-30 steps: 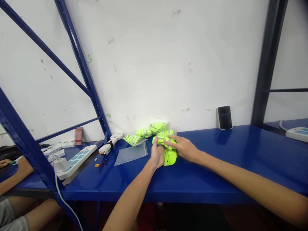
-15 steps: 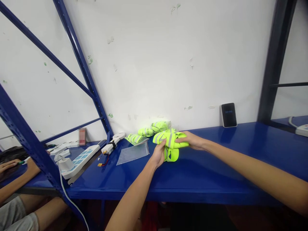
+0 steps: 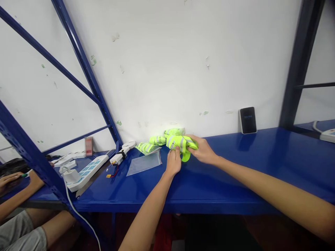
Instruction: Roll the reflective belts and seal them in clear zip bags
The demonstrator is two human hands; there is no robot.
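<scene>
Between my hands is a bundle of neon-yellow reflective straps (image 3: 180,142) with silver-grey stripes, looking like a folded reflective vest. My left hand (image 3: 173,161) grips its lower left side, thumb up on the front. My right hand (image 3: 201,149) is closed around its right end. A loop of the yellow strap hangs below, between the hands. Right behind it lie several similar yellow bundles (image 3: 157,140), at least some in clear plastic. A flat clear plastic bag (image 3: 144,163) rests on the blue table (image 3: 222,184), left of my left hand.
A white handheld fan (image 3: 123,153) with loose wires lies left of the bag. Farther left are a white power strip (image 3: 90,171), a blue rack post (image 3: 34,153) and another person's hand (image 3: 35,179). A black-screened device (image 3: 247,120) leans against the wall at right.
My right hand has moved left and folded the bundle's right end inward, making it more compact. The hanging loop is shorter. My left hand has shifted slightly up.
</scene>
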